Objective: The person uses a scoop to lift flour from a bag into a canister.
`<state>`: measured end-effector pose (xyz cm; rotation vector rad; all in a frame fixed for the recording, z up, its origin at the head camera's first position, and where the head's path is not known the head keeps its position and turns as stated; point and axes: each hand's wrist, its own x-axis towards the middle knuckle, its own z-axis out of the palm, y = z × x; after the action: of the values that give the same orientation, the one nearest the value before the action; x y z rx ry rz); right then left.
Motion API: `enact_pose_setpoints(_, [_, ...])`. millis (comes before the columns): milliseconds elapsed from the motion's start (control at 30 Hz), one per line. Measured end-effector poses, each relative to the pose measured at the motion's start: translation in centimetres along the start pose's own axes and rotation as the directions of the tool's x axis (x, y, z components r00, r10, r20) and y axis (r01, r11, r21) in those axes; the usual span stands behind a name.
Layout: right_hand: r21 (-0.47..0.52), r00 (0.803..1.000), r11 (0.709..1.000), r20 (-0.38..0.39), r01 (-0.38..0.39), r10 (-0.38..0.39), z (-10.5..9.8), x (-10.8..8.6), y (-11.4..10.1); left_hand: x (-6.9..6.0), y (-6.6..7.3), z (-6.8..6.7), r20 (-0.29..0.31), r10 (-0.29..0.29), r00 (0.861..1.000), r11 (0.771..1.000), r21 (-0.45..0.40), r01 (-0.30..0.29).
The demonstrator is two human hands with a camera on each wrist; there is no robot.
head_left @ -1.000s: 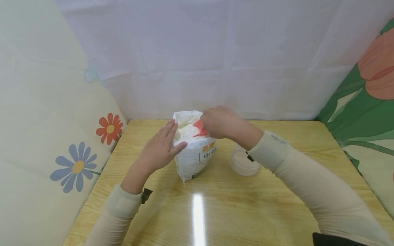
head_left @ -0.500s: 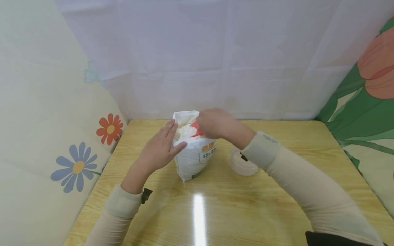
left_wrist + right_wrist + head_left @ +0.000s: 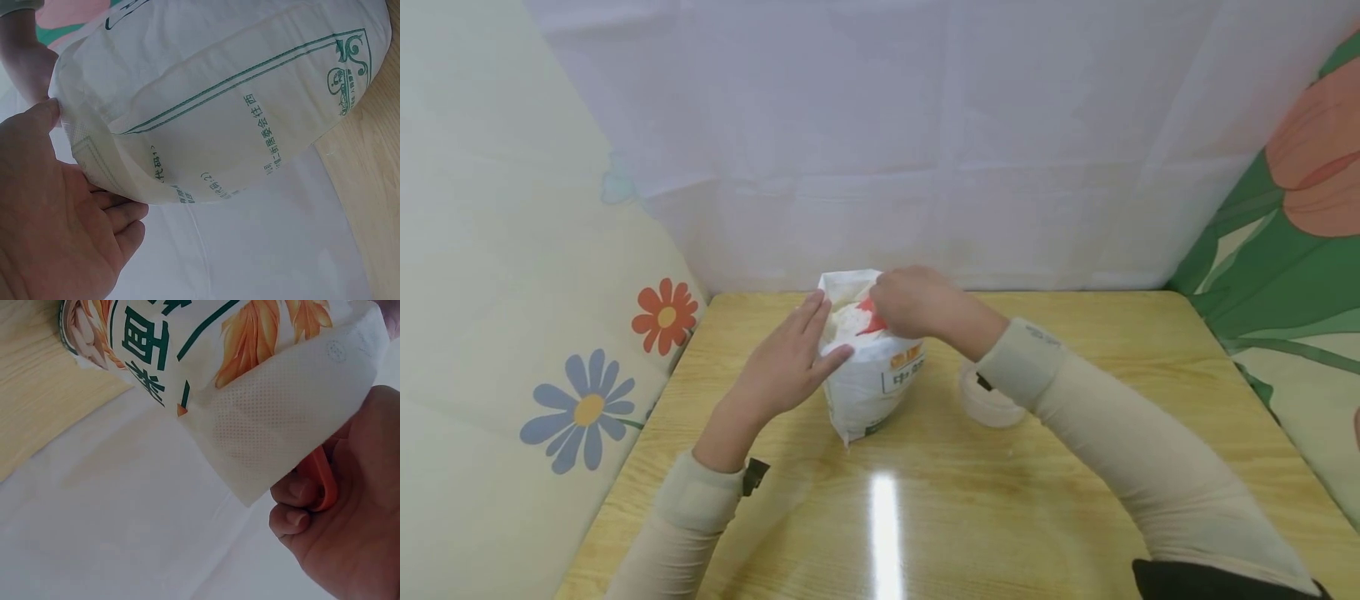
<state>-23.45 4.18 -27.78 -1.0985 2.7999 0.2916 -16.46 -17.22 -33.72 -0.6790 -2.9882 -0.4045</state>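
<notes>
A white flour bag [image 3: 868, 387] stands upright on the table, its top open and white flour [image 3: 848, 323] showing inside. My left hand [image 3: 781, 367] holds the bag's left rim, with the thumb on the near side and the fingers on the left side. In the left wrist view, fingertips [image 3: 128, 215] bend against the bag's edge. My right hand [image 3: 917, 302] grips the handle of a red scoop [image 3: 868, 318] over the bag's mouth. The scoop's tip meets the flour. Its handle [image 3: 322, 478] shows behind the bag's rim in the right wrist view.
A clear round container [image 3: 988, 404] sits on the wooden table [image 3: 1000, 508], right of the bag and partly under the right forearm. A white cloth [image 3: 865, 142] hangs behind the table. Flower-printed sheets [image 3: 490, 292] flank it.
My right hand has moved left across the bag's mouth with the red scoop, pushing it further toward the flour's left side. My left hand and the bag have stayed in place.
</notes>
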Motion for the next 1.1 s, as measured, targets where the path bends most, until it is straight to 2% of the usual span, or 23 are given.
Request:
enact_pose_setpoints(567, [0.006, 1.0, 1.0, 0.012, 0.01, -0.01, 0.3, 0.6, 0.1, 0.0, 0.1, -0.2, 0.014, -0.012, 1.0, 1.0, -0.008, 0.012])
enact_pose_setpoints(1100, [0.095, 1.0, 0.995, 0.002, -0.007, 0.007, 0.1, -0.3, 1.0, 0.0, -0.2, 0.0, 0.014, -0.014, 1.0, 1.0, -0.023, 0.014])
